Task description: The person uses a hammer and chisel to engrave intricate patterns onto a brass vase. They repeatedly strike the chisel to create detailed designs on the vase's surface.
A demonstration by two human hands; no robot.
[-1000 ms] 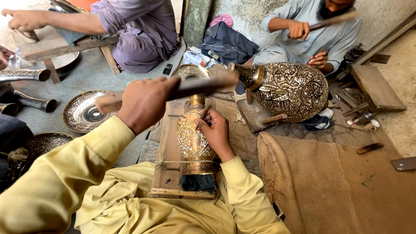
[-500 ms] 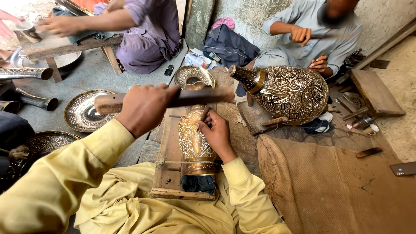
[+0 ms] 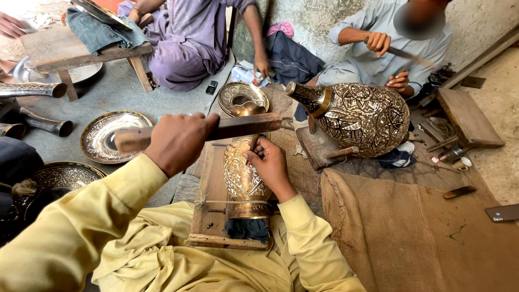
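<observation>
An engraved brass vase (image 3: pixel 241 178) lies on its side, tied with string onto a wooden board (image 3: pixel 208 211) in my lap. My right hand (image 3: pixel 272 166) rests on the vase and pinches a thin metal chisel (image 3: pixel 252 145) upright against its surface. My left hand (image 3: pixel 175 141) grips a long wooden mallet (image 3: pixel 243 127) held level, its far end just above the chisel's top. Yellow sleeves cover both my arms.
A large engraved round vessel (image 3: pixel 362 116) stands at right in front of a person in grey holding a tool. A person in purple sits at the back. Brass plates (image 3: pixel 102 135) lie at left, a brass bowl (image 3: pixel 243 94) ahead, burlap (image 3: pixel 411 232) at right.
The mallet in my left hand has come down from a raised position toward the chisel's top. My right hand has stayed on the vase.
</observation>
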